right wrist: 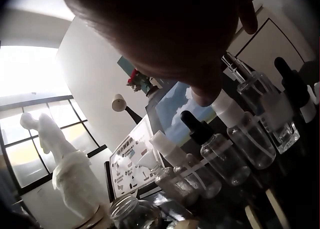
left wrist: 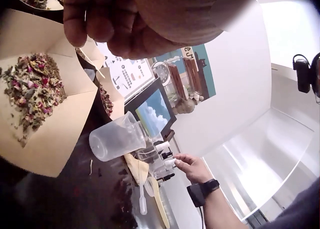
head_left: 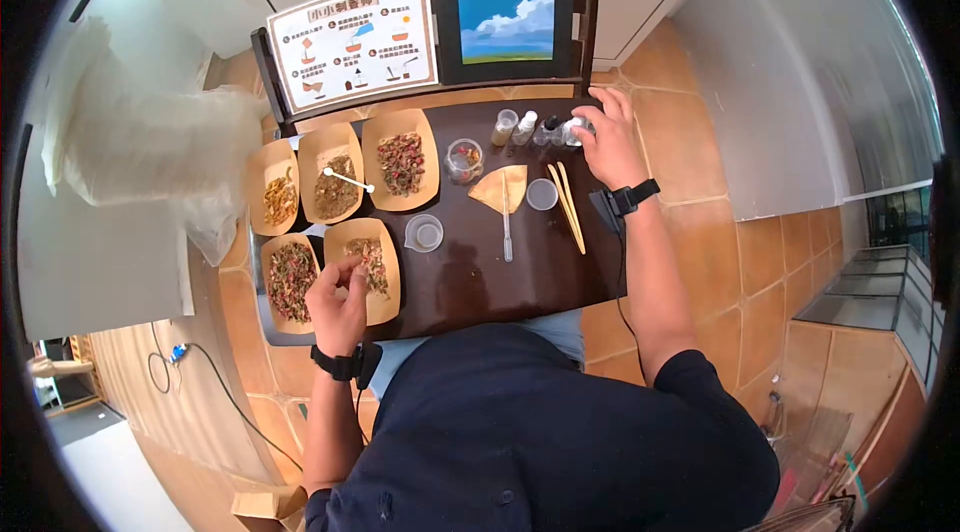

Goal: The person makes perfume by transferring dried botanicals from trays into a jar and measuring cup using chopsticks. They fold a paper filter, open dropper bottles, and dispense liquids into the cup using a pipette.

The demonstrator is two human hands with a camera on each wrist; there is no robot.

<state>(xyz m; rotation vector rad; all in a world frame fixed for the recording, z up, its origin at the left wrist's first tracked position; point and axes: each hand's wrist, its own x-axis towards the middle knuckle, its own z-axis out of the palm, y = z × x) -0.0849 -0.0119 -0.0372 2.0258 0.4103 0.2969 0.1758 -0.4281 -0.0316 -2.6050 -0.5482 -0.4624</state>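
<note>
Work at an early stage, hands on opposite sides

I read the clock from the middle of the dark surface (head_left: 445, 282), with the person's body at six. From my remote screens I judged the work barely begun. A mix of dried bits sat in the glass jar (head_left: 464, 161) near twelve o'clock, which suggested that some filling was done. Five paper trays (head_left: 429, 182) of dried petals and herbs spread from eight to eleven, all well stocked. The measuring cup (left wrist: 112, 141), just left of centre, looked empty, as did the small cup (head_left: 542, 194) near two. The pipette (head_left: 508, 237) lay across the folded beige piece (head_left: 490, 194) at about three, with the wooden tweezers (head_left: 568, 207) beside it. Portioning and any use of the liquid containers seemed left to do, though I could not tell how full the bottles (right wrist: 225, 159) were.

At eight o'clock, the left hand (head_left: 338, 312) hung over the nearest tray. Its fingers (left wrist: 100, 28) were loosely curled, about half open, and I saw nothing in their hold.

At two o'clock, the right hand (head_left: 612, 147) was at the far end of the bottle row. Its fingers (right wrist: 206, 95) were bent and partway open, one tip right at the white cap (right wrist: 227, 109) of an upright spray bottle (right wrist: 255, 144). It seemed to touch the cap, but I could not confirm any grip.
</note>
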